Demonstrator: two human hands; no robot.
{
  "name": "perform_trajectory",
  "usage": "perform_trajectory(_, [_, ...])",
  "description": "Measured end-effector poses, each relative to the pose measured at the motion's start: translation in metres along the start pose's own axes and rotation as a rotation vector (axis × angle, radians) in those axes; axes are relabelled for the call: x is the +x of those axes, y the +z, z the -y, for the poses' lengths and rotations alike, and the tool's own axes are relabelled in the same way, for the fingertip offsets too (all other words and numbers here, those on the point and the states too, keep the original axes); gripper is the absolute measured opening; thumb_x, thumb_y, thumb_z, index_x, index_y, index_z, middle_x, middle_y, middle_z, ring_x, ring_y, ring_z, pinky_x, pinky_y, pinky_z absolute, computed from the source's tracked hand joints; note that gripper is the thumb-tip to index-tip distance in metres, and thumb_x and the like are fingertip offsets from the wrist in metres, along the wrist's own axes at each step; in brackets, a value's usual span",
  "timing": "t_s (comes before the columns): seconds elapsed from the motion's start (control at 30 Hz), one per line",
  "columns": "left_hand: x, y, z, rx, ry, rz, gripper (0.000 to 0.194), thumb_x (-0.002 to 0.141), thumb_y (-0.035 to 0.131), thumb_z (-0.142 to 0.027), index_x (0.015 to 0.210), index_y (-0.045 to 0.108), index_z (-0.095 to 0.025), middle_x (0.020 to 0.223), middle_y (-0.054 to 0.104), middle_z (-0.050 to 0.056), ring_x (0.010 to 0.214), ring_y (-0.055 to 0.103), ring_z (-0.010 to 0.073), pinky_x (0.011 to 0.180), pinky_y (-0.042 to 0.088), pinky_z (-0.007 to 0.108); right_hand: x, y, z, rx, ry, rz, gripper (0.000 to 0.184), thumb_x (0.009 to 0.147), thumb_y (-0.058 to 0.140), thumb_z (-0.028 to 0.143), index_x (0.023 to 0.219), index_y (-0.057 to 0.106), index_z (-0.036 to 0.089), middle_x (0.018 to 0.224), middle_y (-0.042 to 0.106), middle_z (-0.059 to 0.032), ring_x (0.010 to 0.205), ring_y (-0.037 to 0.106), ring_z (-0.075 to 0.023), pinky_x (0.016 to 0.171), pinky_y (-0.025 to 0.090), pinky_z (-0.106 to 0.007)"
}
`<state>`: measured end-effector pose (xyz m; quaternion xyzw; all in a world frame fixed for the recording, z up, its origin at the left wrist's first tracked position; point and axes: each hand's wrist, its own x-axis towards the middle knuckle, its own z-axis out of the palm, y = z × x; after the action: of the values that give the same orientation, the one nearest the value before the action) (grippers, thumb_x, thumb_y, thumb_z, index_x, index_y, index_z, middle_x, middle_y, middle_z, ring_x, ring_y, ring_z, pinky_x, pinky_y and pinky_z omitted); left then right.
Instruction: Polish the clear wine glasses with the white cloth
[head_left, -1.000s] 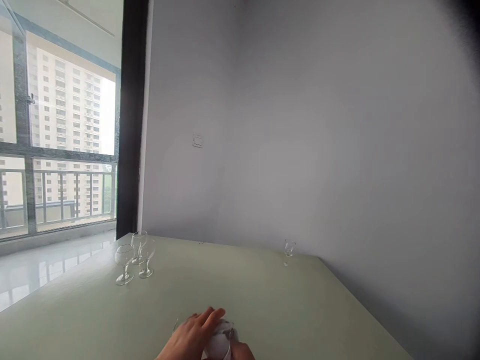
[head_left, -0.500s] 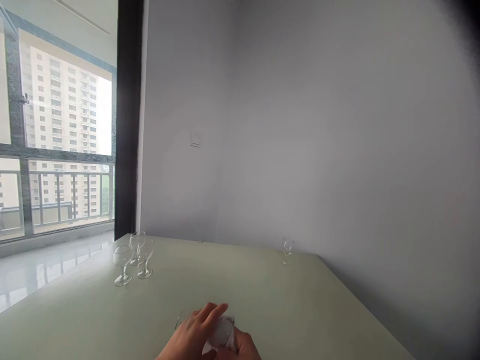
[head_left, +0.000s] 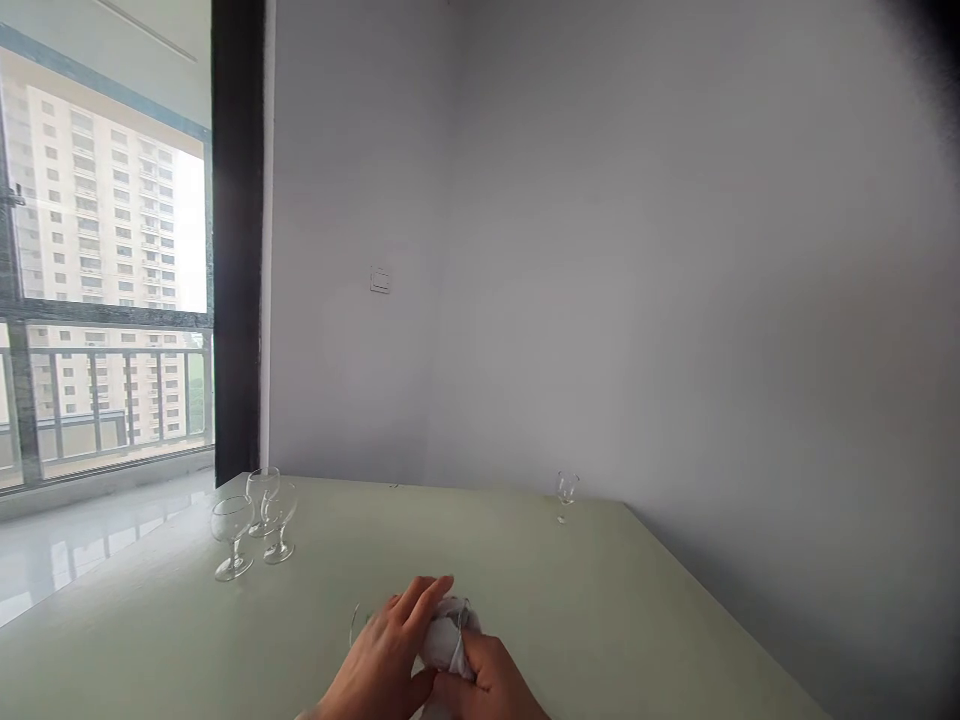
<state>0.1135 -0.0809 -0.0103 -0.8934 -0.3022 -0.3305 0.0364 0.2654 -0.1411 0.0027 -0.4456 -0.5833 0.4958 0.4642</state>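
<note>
Low in the middle of the view, my left hand [head_left: 386,640] curls around a clear glass, mostly hidden by my fingers. A white cloth [head_left: 442,642] is bunched at the glass's open end, and a bit of the curved rim shows beside it. My right hand [head_left: 491,680] grips the cloth from the right, with its thumb pressed against it. A thin curved glass edge [head_left: 354,622] shows left of my left hand; I cannot tell whether it belongs to the same glass.
Three stemmed glasses [head_left: 234,535] stand upright close together at the table's left. A smaller stemmed glass [head_left: 567,490] stands near the back right of the pale green table [head_left: 600,620]. Grey walls [head_left: 637,250] rise behind, with a window [head_left: 105,250] at the left.
Both hands, with the glass and cloth, sit slightly higher in the view, and more of the cloth and rim shows. The standing glasses appear shifted left as the camera turned a little right.
</note>
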Motion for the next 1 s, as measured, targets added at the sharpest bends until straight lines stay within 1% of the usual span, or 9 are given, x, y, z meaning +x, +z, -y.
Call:
perform_trajectory(0.13, [0.000,0.001,0.006,0.341,0.346,-0.268,0.054,0.076,0.053,-0.014,0.129,0.044,-0.026,0.125,0.058,0.011,0.104,0.057,0.0244,0.086,0.046,0.040,0.001,0.005,-0.002,0.530,0.147,-0.021,0.046,0.067,0.070,0.049,0.094,0.061,0.013,0.061,0.050,0.0034,0.046,0.043,-0.0062,0.045,0.030,-0.019])
perform_trajectory(0.27, [-0.004,0.010,0.008,0.259,0.312,-0.311,0.051,0.074,0.051,-0.006,0.123,0.046,-0.018,0.109,0.064,0.011,0.089,0.059,0.0208,0.076,0.046,0.034,0.002,0.007,-0.019,0.253,0.047,-0.008,0.036,0.066,0.066,0.026,0.100,0.063,0.014,0.066,0.054,0.0030,0.054,0.045,-0.0069,0.053,0.035,-0.020])
perform_trajectory(0.37, [-0.009,0.018,0.006,-0.016,0.124,-0.132,0.067,0.061,0.050,-0.001,0.124,0.040,-0.022,0.112,0.062,0.008,0.093,0.058,0.0206,0.079,0.045,0.033,0.006,-0.006,-0.035,-0.318,-0.129,0.077,0.038,0.065,0.053,0.013,0.100,0.067,0.021,0.076,0.064,0.0014,0.062,0.051,-0.0110,0.058,0.037,-0.022])
perform_trajectory(0.5, [-0.010,0.011,0.005,-0.356,-0.157,0.302,0.073,0.050,0.055,-0.004,0.117,0.044,-0.031,0.113,0.059,0.000,0.091,0.057,0.0189,0.077,0.043,0.029,0.011,-0.028,-0.042,-1.224,-0.527,0.137,0.027,0.067,0.057,0.016,0.089,0.069,0.025,0.072,0.071,0.0012,0.054,0.056,-0.0143,0.047,0.031,-0.024])
perform_trajectory(0.6, [-0.005,-0.006,0.005,-0.575,-0.294,0.528,0.069,0.049,0.058,-0.006,0.113,0.048,-0.030,0.104,0.059,-0.003,0.088,0.054,0.0167,0.073,0.040,0.025,0.009,-0.038,-0.028,-1.499,-0.821,0.149,0.020,0.074,0.053,0.014,0.084,0.065,0.026,0.066,0.070,0.0058,0.052,0.055,-0.0116,0.043,0.023,-0.026])
perform_trajectory(0.67, [-0.001,-0.015,0.004,-0.748,-0.379,0.590,0.062,0.053,0.057,-0.008,0.111,0.048,-0.027,0.091,0.057,-0.005,0.079,0.050,0.0136,0.066,0.037,0.023,0.006,-0.042,-0.014,-1.508,-0.841,0.171,0.017,0.073,0.054,0.015,0.082,0.063,0.025,0.067,0.069,0.0062,0.054,0.056,-0.0110,0.043,0.021,-0.027])
perform_trajectory(0.77, [0.003,-0.018,0.000,-1.030,-0.390,0.549,0.048,0.060,0.066,-0.020,0.106,0.050,-0.021,0.080,0.050,-0.005,0.072,0.044,0.0115,0.061,0.033,0.022,0.001,-0.041,0.005,-1.425,-0.757,0.194,0.017,0.073,0.056,0.020,0.088,0.062,0.024,0.079,0.071,0.0044,0.060,0.058,-0.0113,0.046,0.025,-0.027])
perform_trajectory(0.9, [-0.001,-0.008,0.000,-1.309,-0.356,0.489,0.060,0.057,0.077,-0.049,0.102,0.053,-0.018,0.084,0.051,-0.002,0.075,0.043,0.0120,0.063,0.031,0.022,-0.010,-0.037,0.020,-1.251,-0.614,0.173,0.022,0.083,0.050,0.022,0.099,0.064,0.025,0.093,0.072,0.0018,0.071,0.064,-0.0139,0.053,0.031,-0.026])
perform_trajectory(1.0, [-0.011,0.002,0.009,-1.431,-0.387,0.502,0.064,0.055,0.077,-0.056,0.100,0.055,-0.017,0.083,0.052,-0.002,0.068,0.044,0.0089,0.058,0.028,0.021,-0.020,-0.048,0.026,-1.033,-0.524,0.123,0.030,0.085,0.052,0.024,0.111,0.063,0.033,0.091,0.072,0.0030,0.076,0.063,-0.0156,0.062,0.039,-0.024])
